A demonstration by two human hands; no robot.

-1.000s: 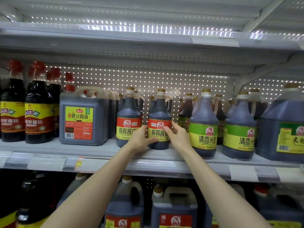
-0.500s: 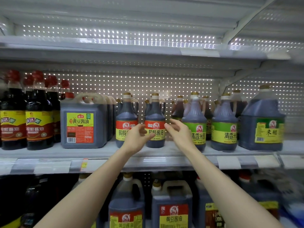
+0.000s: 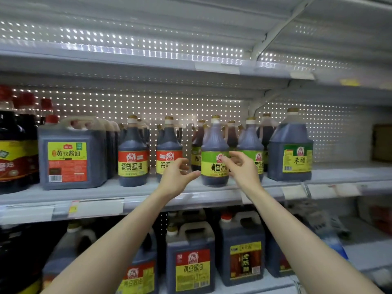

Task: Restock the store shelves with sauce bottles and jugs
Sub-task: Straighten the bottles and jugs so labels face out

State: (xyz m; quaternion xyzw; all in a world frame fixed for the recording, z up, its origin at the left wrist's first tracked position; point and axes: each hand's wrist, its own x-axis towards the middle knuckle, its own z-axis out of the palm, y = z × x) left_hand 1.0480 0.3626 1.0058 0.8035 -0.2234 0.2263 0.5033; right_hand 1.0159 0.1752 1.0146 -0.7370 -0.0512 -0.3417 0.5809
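Left hand [image 3: 176, 179] hovers before the red-label bottle [image 3: 168, 143], grip released. Right hand [image 3: 242, 172], grip also released, is at the green-label bottle [image 3: 214, 145], possibly brushing it. Both bottles stand upright on the shelf [image 3: 339, 174].

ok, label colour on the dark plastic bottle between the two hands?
Green over yellow, on the dark plastic bottle; head view.

The left hand [image 3: 176, 177] hides the right half of the label on a red-labelled bottle [image 3: 168, 141]. The right hand [image 3: 244, 170] covers most of the label on a green-labelled bottle [image 3: 251, 141]. Rear bottles [image 3: 265, 132] stand largely hidden behind the front row. Dark bottles [image 3: 12, 149] are cut by the left edge. A brown object [image 3: 381, 143] at far right is too blurred to identify.
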